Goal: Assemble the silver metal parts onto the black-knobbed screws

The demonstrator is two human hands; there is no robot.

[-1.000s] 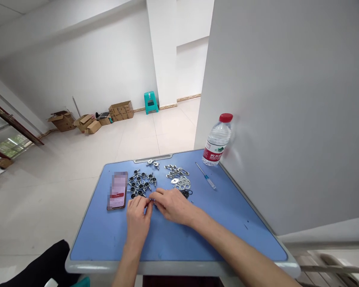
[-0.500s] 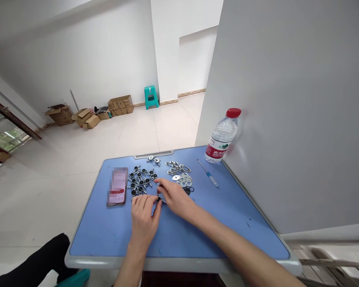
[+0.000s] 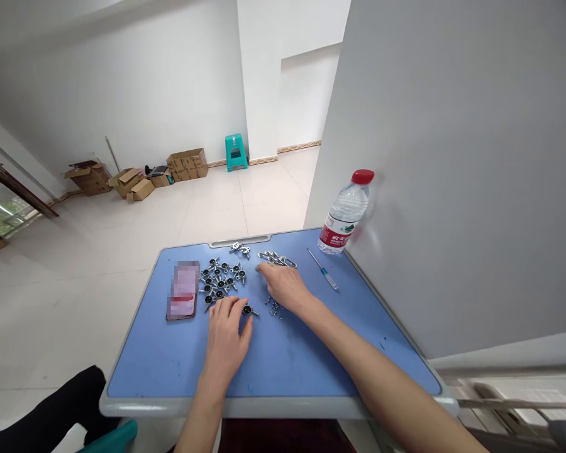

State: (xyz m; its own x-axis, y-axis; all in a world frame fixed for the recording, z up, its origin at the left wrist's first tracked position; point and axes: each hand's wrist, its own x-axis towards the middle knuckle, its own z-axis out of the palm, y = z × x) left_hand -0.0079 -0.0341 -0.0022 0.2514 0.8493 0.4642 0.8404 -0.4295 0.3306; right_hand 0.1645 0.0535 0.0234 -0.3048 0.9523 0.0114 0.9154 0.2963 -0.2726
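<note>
Left hand [image 3: 229,333] flat, loose, holds nothing | small metal part [image 3: 248,309] on the counter [image 3: 311,365] just right of its fingertips | right hand [image 3: 283,284] farther back, open, on metal plates [image 3: 276,258] near the far edge

Small black-and-metal fitting [image 3: 248,309] on table

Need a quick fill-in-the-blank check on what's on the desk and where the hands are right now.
1. The water bottle at the desk's far right corner has a ____ cap.
2. The small screwdriver lies between the bottle and the ____ hand.
3. The phone lies ____ of the pile of metal parts.
4. The left hand rests flat on the ____ desk.

Missing words: red; right; left; blue
</note>
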